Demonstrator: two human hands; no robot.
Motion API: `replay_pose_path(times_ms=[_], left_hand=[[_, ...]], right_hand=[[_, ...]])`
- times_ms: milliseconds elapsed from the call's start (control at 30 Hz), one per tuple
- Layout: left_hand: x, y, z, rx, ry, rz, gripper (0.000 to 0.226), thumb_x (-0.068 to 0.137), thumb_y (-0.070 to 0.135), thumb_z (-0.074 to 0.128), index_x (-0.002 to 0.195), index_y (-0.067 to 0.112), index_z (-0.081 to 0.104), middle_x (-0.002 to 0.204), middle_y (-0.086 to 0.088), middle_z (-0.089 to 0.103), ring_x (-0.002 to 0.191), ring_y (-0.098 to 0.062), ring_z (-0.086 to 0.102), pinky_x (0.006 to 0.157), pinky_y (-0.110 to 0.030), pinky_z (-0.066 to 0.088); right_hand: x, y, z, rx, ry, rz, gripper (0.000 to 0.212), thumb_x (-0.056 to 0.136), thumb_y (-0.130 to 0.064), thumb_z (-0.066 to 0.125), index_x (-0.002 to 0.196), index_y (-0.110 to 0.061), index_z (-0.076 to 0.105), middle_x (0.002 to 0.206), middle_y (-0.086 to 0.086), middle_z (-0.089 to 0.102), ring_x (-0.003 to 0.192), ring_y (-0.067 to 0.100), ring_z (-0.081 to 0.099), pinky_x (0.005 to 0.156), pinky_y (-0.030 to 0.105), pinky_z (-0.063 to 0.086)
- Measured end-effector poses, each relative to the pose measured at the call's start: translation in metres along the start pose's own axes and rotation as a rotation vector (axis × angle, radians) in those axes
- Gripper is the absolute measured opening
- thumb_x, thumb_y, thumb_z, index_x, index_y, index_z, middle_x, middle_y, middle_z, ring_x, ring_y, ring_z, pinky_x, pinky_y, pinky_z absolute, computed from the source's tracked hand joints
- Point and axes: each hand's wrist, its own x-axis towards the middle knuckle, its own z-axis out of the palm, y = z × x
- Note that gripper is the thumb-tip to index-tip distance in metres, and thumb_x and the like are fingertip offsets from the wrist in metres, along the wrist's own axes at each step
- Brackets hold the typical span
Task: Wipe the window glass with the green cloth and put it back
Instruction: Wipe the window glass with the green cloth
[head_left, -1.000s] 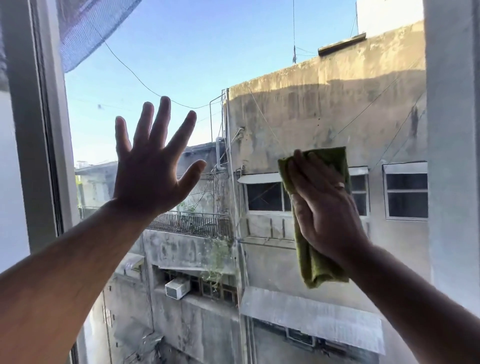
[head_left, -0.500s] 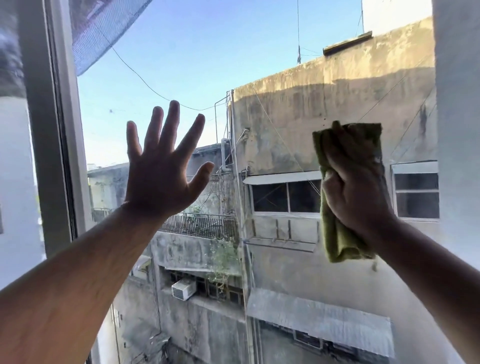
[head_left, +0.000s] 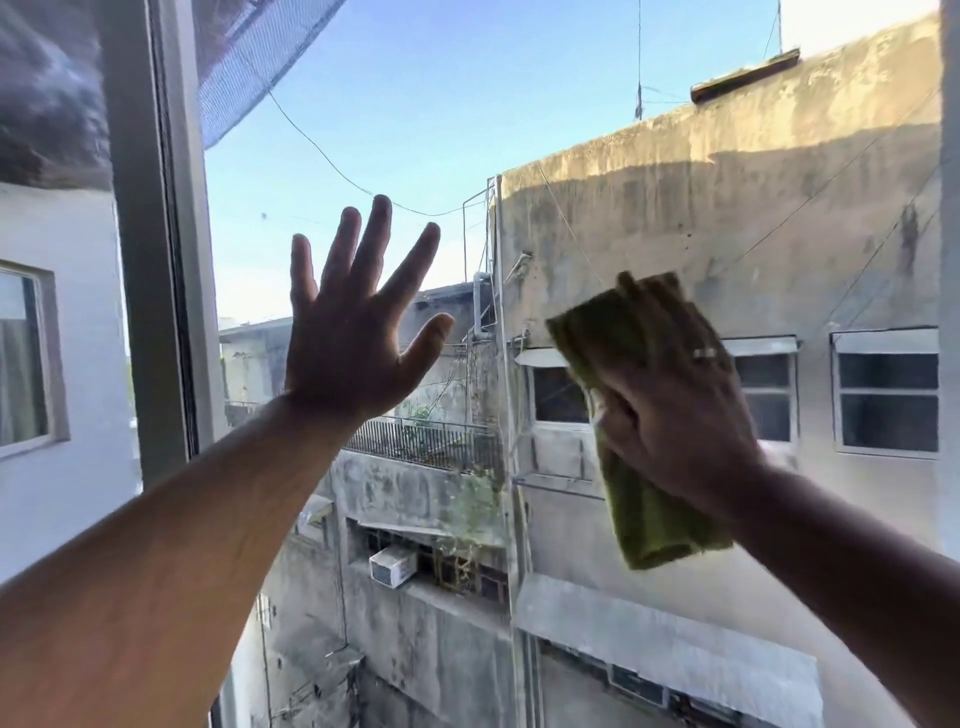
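Observation:
The window glass (head_left: 623, 156) fills most of the view, with grey buildings and blue sky behind it. My right hand (head_left: 670, 395) presses the folded green cloth (head_left: 649, 519) flat against the pane at right of centre; the cloth sticks out above my fingers and hangs below my wrist. My left hand (head_left: 348, 332) is spread wide, palm against the glass left of centre, fingers pointing up, holding nothing.
A grey vertical window frame (head_left: 150, 234) stands at the left, with another pane (head_left: 52, 364) beyond it. A pale frame edge (head_left: 950, 260) runs down the far right.
My right hand has swept the cloth right and up, then back left and down across the glass. My left hand has stayed spread on the pane.

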Motion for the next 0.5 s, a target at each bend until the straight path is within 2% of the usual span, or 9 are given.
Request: replay_pose_path(times_ms=[100, 200, 233, 300, 400, 433, 500], left_hand=[[0.002, -0.005, -0.005, 0.047, -0.025, 0.062, 0.064, 0.101, 0.053, 0.022, 0.160, 0.028, 0.019, 0.169, -0.014, 0.009, 0.156, -0.034, 0.010, 0.122, -0.065, 0.006], [-0.004, -0.038, -0.011, 0.091, -0.033, 0.008, 0.064, 0.102, 0.051, 0.021, 0.160, 0.025, 0.016, 0.169, -0.015, 0.007, 0.156, -0.035, 0.009, 0.123, -0.061, 0.005], [-0.007, -0.047, -0.011, 0.068, -0.039, -0.019, 0.065, 0.102, 0.052, 0.020, 0.160, 0.025, 0.016, 0.169, -0.015, 0.006, 0.156, -0.035, 0.007, 0.124, -0.059, 0.006], [-0.011, -0.057, -0.009, 0.033, -0.045, -0.025, 0.065, 0.101, 0.053, 0.020, 0.160, 0.026, 0.017, 0.169, -0.013, 0.005, 0.156, -0.034, 0.004, 0.125, -0.058, 0.008], [-0.011, -0.057, -0.007, 0.009, -0.029, -0.012, 0.064, 0.101, 0.054, 0.022, 0.160, 0.028, 0.019, 0.169, -0.011, 0.006, 0.156, -0.033, 0.006, 0.125, -0.056, 0.008], [-0.011, -0.057, -0.007, 0.002, -0.022, -0.011, 0.065, 0.100, 0.055, 0.023, 0.159, 0.029, 0.019, 0.169, -0.011, 0.007, 0.156, -0.032, 0.006, 0.125, -0.055, 0.006], [-0.012, -0.059, -0.006, -0.010, -0.012, -0.009, 0.065, 0.099, 0.055, 0.023, 0.159, 0.030, 0.019, 0.169, -0.012, 0.008, 0.156, -0.033, 0.007, 0.125, -0.055, 0.005]], right_hand=[[0.026, 0.002, -0.002, 0.033, 0.062, 0.152, 0.060, 0.082, -0.033, 0.048, 0.142, -0.028, 0.052, 0.157, 0.019, 0.034, 0.142, 0.044, 0.030, 0.115, 0.054, 0.030], [0.059, -0.031, 0.006, 0.026, 0.079, 0.136, 0.062, 0.089, -0.031, 0.046, 0.150, -0.027, 0.039, 0.161, 0.014, 0.026, 0.147, 0.040, 0.024, 0.120, 0.052, 0.023], [0.066, -0.046, 0.011, 0.011, 0.072, 0.070, 0.063, 0.092, -0.032, 0.047, 0.153, -0.026, 0.034, 0.162, 0.013, 0.024, 0.149, 0.037, 0.021, 0.122, 0.050, 0.019], [0.062, -0.079, 0.022, -0.008, 0.016, -0.182, 0.063, 0.094, -0.034, 0.049, 0.153, -0.025, 0.031, 0.161, 0.010, 0.028, 0.150, 0.031, 0.020, 0.123, 0.050, 0.015], [0.006, -0.099, 0.036, -0.059, -0.229, -0.573, 0.066, 0.093, -0.036, 0.048, 0.155, -0.028, 0.026, 0.162, 0.004, 0.026, 0.151, 0.027, 0.018, 0.123, 0.049, 0.013], [-0.009, -0.090, 0.032, -0.091, -0.291, -0.638, 0.068, 0.093, -0.035, 0.049, 0.155, -0.030, 0.024, 0.163, 0.001, 0.025, 0.152, 0.024, 0.017, 0.124, 0.048, 0.013], [-0.010, -0.057, 0.022, -0.102, -0.247, -0.604, 0.061, 0.094, -0.032, 0.045, 0.153, -0.033, 0.029, 0.161, -0.001, 0.027, 0.150, 0.021, 0.022, 0.124, 0.046, 0.016]])
